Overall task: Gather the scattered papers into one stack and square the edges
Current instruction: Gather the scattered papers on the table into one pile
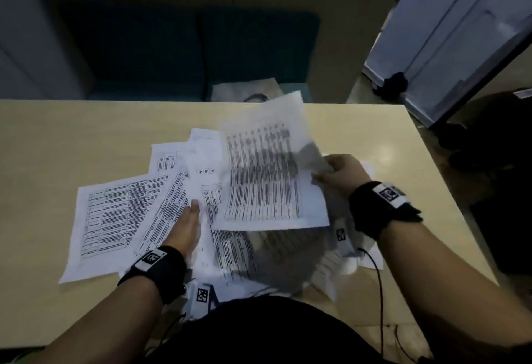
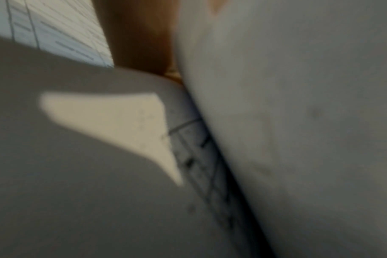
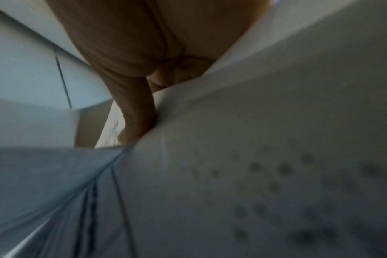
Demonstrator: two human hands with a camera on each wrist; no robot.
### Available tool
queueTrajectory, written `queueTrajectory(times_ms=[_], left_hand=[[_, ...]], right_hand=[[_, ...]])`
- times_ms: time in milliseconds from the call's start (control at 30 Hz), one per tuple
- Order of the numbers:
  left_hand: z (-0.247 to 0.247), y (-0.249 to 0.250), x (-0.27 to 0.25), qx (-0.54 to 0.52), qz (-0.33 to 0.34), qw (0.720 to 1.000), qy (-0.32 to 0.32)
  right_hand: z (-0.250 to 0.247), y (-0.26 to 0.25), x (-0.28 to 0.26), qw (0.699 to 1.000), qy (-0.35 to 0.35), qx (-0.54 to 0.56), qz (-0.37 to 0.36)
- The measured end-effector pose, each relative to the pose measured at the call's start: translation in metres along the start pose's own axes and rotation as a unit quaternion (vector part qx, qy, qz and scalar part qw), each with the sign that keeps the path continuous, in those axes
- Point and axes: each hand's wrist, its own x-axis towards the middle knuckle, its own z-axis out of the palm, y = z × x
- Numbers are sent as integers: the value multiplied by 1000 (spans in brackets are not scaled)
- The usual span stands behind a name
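My right hand (image 1: 342,175) pinches the right edge of one printed sheet (image 1: 270,173), thumb and fingers closed on it; the right wrist view shows a finger pressed into the paper where it buckles. The sheet hangs in the air, tilted up toward twelve o'clock, above the rest. My left hand (image 1: 187,225) lies flat, fingers straight, pressing on the scattered papers (image 1: 121,219) at about nine o'clock from the lifted sheet; it grips nothing.

The papers fan out across the table (image 1: 57,133), overlapped at odd angles, reaching from nine o'clock round to four o'clock, and some hang over the near edge at six o'clock.

What worries me: I hold the sheet by one edge only, so it may flop, fold or crease as I lay it down, and a pinch this tight at the margin could wrinkle it. A quick sweep of it could fan the loose pages below. If my left hand drags, the near pages could slide off the edge.
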Motion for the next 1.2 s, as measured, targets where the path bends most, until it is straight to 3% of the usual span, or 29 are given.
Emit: queueTrajectory(times_ms=[133, 333, 500, 567, 667, 867, 1067, 1133, 1200], left_hand=[[-5, -7, 5, 26, 11, 1000, 4], [-15, -30, 26, 86, 39, 995, 18], [-5, -14, 9, 84, 57, 995, 24], [-5, -14, 8, 71, 59, 995, 23], [-3, -16, 9, 65, 54, 996, 15], [-4, -14, 10, 65, 7, 998, 18], [-1, -15, 6, 63, 21, 998, 16], [-5, -14, 5, 47, 28, 998, 28], [-14, -15, 5, 38, 23, 998, 43]], right_hand=[[37, -1, 9, 993, -89, -82, -16], [29, 16, 15, 974, -150, -170, 11], [18, 49, 18, 995, -9, -31, 91], [25, 53, 17, 993, 15, 25, 115], [51, 50, 13, 989, 1, 53, 139], [98, 34, 3, 991, -54, 34, 114], [117, 27, -4, 993, -76, 11, 87], [102, 36, 0, 992, -16, 43, 121], [77, 57, 3, 969, 91, 23, 230]])
